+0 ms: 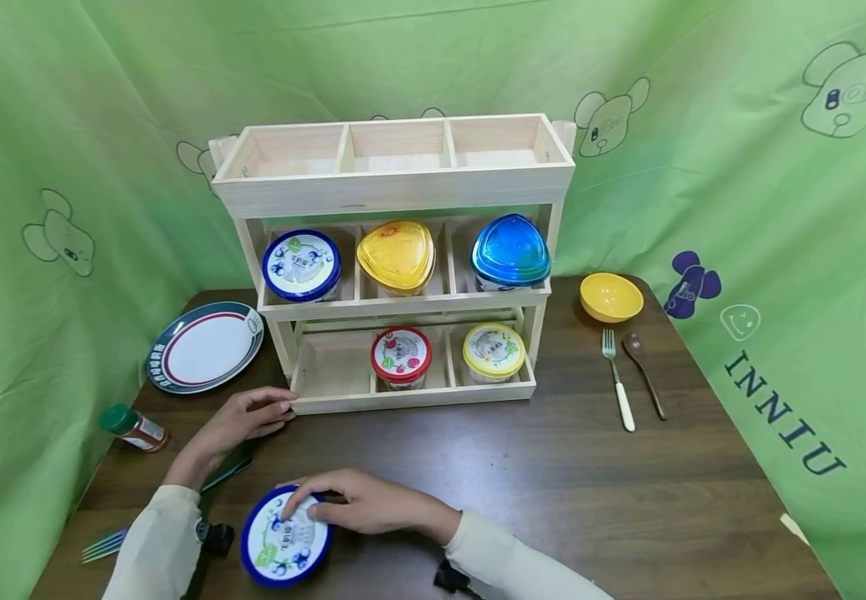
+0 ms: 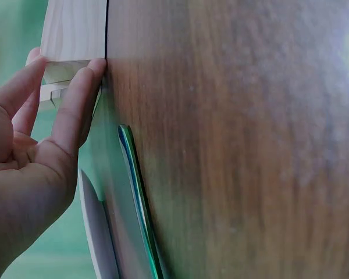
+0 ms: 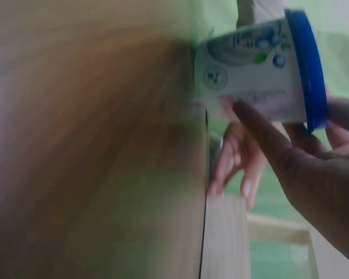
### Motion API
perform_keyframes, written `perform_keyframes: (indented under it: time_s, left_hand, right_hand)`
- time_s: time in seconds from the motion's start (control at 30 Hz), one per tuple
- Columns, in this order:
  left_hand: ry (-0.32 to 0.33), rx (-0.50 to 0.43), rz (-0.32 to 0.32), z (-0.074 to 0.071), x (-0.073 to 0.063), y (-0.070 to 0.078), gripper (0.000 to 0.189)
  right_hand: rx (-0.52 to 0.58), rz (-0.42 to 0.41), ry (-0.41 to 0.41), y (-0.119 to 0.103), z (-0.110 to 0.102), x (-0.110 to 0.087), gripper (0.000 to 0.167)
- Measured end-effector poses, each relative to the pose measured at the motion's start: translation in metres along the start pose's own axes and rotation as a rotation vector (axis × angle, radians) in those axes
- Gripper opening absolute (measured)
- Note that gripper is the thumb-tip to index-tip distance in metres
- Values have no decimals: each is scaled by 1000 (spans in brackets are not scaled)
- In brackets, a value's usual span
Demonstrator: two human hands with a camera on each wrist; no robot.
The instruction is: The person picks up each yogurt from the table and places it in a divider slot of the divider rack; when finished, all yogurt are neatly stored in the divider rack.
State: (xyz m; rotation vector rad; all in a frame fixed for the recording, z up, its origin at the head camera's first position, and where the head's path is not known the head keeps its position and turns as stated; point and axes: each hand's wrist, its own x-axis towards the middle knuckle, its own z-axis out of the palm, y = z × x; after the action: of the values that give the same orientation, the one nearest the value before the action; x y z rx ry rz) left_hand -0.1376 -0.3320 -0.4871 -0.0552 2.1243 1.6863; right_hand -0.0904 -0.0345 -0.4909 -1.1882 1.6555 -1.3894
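Note:
My right hand grips a white tub with a blue lid, printed with blueberries, at the front left of the table. In the right wrist view the thumb presses the tub's side, and the other fingers lie by its lid, partly hidden. My left hand touches the front left corner of a wooden shelf's bottom tray, its fingers fairly straight. That tray holds a red-lidded tub in the middle compartment and a yellow-lidded tub on the right; its left compartment is bare.
The middle tier carries a blue-and-white-lidded tub, a yellow-lidded tub and a blue-lidded tub. Left are plates, a spice jar and a fork. Right are a yellow bowl, fork and spoon.

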Motion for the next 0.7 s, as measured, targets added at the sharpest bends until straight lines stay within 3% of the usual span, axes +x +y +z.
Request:
perform_keyframes:
  time_s: [0.13,0.33,0.7]
  left_hand:
    - [17,3,-31,0,-1,1,36]
    - [26,8,-58,0,-2,3,37]
    - [13,-5,-60,-1,-1,2,34]
  right_hand:
    - [0,14,35,1,-13,-24,30]
    - [18,88,184,0,-38,-59,29]
    - [48,134,445,-10,-81,-94,27]
